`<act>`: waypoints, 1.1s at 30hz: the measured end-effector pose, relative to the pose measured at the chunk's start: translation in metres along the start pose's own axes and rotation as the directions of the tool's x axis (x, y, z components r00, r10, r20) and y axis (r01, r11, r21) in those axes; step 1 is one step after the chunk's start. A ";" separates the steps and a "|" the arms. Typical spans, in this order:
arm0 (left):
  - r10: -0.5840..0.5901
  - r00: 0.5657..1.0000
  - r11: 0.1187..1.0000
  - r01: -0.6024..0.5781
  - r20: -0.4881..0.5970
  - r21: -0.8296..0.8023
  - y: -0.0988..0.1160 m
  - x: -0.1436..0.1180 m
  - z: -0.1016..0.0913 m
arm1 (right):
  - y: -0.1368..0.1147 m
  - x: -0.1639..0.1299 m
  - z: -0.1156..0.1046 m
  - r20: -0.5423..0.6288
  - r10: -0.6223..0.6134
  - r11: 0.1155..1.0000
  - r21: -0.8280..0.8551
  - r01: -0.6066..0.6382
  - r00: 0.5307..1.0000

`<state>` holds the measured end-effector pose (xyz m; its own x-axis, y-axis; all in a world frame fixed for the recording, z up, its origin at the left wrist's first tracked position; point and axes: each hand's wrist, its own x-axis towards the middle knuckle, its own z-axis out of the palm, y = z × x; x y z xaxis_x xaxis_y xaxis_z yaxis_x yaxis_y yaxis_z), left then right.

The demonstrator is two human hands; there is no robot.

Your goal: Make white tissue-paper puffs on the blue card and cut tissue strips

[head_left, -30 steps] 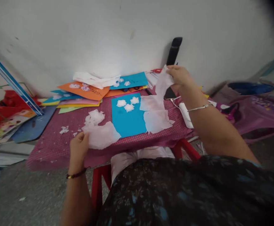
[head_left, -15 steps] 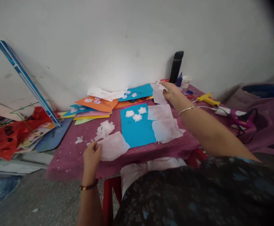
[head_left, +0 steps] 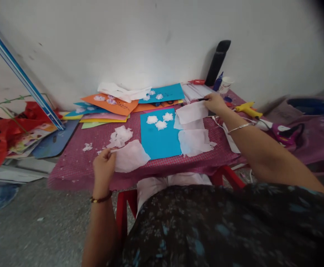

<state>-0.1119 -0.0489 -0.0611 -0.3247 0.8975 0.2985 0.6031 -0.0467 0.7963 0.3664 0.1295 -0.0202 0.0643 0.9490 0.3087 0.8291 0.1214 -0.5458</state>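
Note:
My left hand (head_left: 103,167) pinches the left edge of a white tissue sheet (head_left: 131,155) lying at the table's near edge. My right hand (head_left: 216,104) is stretched to the far right of the table and holds the corner of another white tissue sheet (head_left: 191,112), which lies flat beside the blue card (head_left: 159,137). The blue card carries three small white tissue tufts (head_left: 160,121) near its top. A third tissue sheet (head_left: 193,141) lies over the card's right edge.
A small table with a maroon cloth (head_left: 75,163) stands against a white wall. Coloured papers (head_left: 108,105) are stacked at the back. A black bottle (head_left: 217,61), glue bottle (head_left: 219,81), white cup (head_left: 227,84) and yellow glue gun (head_left: 246,109) sit at the right. Torn tissue bits (head_left: 120,135) lie left.
My right hand has come down from holding the tissue sheet in the air and has laid it flat on the table beside the blue card. My left hand stays on its sheet.

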 end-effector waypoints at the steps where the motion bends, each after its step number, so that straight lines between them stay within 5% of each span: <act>1: 0.046 0.997 0.999 -0.047 -0.054 -0.006 0.004 -0.002 0.000 | -0.004 -0.002 -0.002 -0.005 0.014 0.999 -0.039 -0.015 1.000; 5: 0.244 0.929 0.951 -0.285 -0.278 -0.119 0.034 -0.017 -0.002 | -0.042 -0.015 -0.002 -0.012 -0.023 0.998 -0.062 0.022 1.000; 7: 0.273 0.914 0.918 -0.341 -0.301 -0.204 0.053 -0.028 -0.003 | -0.070 -0.030 0.003 0.057 -0.151 0.982 0.123 0.144 0.987; 9: 0.259 0.922 0.892 -0.342 -0.286 -0.296 0.071 -0.038 -0.002 | -0.099 -0.051 0.011 0.207 -0.364 0.860 0.450 0.242 0.908; 11: 0.210 0.946 0.846 -0.303 -0.247 -0.440 0.084 -0.045 0.001 | -0.122 -0.076 0.021 0.341 -0.527 0.722 0.663 0.198 0.778; 15: 0.027 0.995 0.664 -0.093 -0.101 -0.742 0.091 -0.046 0.014 | -0.145 -0.126 0.045 0.495 -0.634 0.600 0.800 -0.027 0.594; 17: -0.074 0.996 0.603 0.011 -0.042 -0.798 0.088 -0.043 0.022 | -0.149 -0.143 0.057 0.550 -0.629 0.517 0.824 -0.233 0.549; 19: -0.165 0.986 0.567 0.101 0.007 -0.817 0.084 -0.041 0.032 | -0.152 -0.155 0.066 0.585 -0.580 0.434 0.811 -0.393 0.566; 22: -0.261 0.963 0.534 0.204 0.069 -0.820 0.080 -0.043 0.050 | -0.155 -0.163 0.073 0.651 -0.378 0.400 0.756 -0.518 0.658; 27: -0.246 0.934 0.496 0.351 0.260 -0.794 0.080 -0.054 0.077 | -0.148 -0.161 0.067 0.614 -0.115 0.493 0.718 -0.492 0.781; 33: -0.176 0.836 0.433 0.540 0.519 -0.722 0.078 -0.071 0.093 | -0.126 -0.158 0.051 0.595 -0.030 0.628 0.636 -0.448 0.803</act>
<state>0.0255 -0.0754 -0.0688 0.0004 0.9865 -0.1638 -0.4400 0.1473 0.8858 0.2232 -0.0206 -0.0400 -0.3034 0.9317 -0.1995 0.1388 -0.1639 -0.9767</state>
